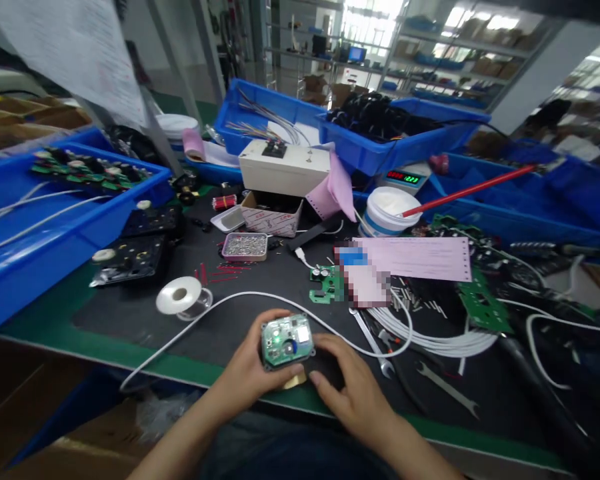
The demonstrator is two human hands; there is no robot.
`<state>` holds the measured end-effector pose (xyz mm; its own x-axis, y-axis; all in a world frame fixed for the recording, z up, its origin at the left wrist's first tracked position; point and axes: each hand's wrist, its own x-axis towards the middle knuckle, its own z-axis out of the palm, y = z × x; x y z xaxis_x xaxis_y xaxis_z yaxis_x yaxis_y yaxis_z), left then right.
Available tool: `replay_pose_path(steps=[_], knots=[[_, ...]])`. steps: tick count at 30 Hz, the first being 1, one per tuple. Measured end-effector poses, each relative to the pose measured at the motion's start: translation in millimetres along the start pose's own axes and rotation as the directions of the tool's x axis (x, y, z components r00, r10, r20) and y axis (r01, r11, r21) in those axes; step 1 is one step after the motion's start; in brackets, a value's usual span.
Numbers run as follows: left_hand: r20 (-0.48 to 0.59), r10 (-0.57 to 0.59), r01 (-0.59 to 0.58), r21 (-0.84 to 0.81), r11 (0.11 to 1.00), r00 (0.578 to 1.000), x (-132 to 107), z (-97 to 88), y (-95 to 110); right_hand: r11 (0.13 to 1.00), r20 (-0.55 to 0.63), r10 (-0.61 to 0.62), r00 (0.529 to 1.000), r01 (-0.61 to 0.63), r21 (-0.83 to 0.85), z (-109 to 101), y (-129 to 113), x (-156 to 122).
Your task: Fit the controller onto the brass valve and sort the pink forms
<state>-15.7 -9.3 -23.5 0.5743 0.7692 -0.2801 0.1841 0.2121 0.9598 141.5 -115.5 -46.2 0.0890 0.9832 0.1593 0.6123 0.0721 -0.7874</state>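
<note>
A small unit with a green circuit board (280, 343) in a dark housing is held near the front edge of the bench. My left hand (253, 370) grips it from the left, thumb along its lower edge and fingers behind. A pale yellowish piece (295, 380) shows just under the unit. My right hand (353, 380) is curved at the unit's right side with thumb and fingers apart; whether its fingertips touch the housing I cannot tell. A white cable (253, 293) runs over the mat behind both hands.
Left of the hands is a solder wire spool (179, 299). A tin of small metal parts (245, 247) stands behind. On the right lie wrenches (447, 390), a cable coil (435, 343) and a green board (483, 307). Blue bins (275, 107) and a white tub (390, 213) line the back.
</note>
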Motion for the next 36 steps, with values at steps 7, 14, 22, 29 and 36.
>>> replay_pose_path(steps=[7,14,22,29,36], knots=[[-0.16,0.076,-0.077,-0.002,0.997,0.984,-1.5,2.8,-1.7,0.995,-0.025,0.008,1.0,-0.01,-0.098,-36.3,14.3,13.4],[-0.295,-0.198,0.133,-0.227,0.965,0.935,18.9,-3.4,9.3,0.94,-0.25,0.001,0.968,-0.086,-0.33,-99.8,70.4,61.2],[-0.144,-0.34,0.247,-0.442,0.863,0.93,35.4,0.3,26.0,0.874,-0.041,-0.144,0.989,0.108,-0.474,-86.6,87.9,84.8],[-0.122,-0.354,0.294,-0.348,0.89,0.927,36.2,-0.3,28.0,0.858,-0.033,-0.159,0.987,0.121,-0.5,-86.7,91.9,80.9],[-0.1,-0.31,0.261,-0.336,0.905,0.945,37.1,-4.8,18.8,0.925,-0.281,-0.112,0.953,-0.003,-0.379,-96.6,92.0,78.5]])
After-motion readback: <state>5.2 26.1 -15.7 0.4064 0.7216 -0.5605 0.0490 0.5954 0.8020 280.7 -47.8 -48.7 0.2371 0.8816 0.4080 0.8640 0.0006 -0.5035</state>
